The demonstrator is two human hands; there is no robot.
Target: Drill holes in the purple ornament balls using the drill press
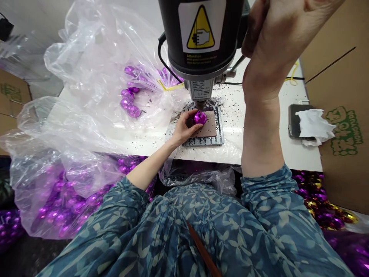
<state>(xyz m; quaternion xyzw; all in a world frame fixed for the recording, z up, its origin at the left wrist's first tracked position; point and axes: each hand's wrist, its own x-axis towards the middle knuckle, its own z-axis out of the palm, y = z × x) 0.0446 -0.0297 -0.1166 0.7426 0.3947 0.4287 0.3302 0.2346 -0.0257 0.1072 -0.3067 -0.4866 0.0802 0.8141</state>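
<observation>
Gripping a ball (200,118), the left hand (186,126) had its thumb along the near side and its fingers curled round the far side, the gap between them filled by the ball. The ball was round and a vivid magenta-purple, with a mirror-like shine; pale glints broke up its surface among deeper purple patches. Any finer pattern was too small to tell. It sat on a brown board (211,129), on the slotted metal base (220,132) of a drill (204,63), directly below the chuck (201,103). Whether the two touched could not be told.

The right hand (273,34) was raised beside the drill, near its lever (238,63); its fingers were partly hidden, so their grip could not be told.

Dark shavings (230,100) speckled the white table (300,156). Left of the drill, more shiny purple balls (130,104) lay by a clear bag (95,57).
</observation>
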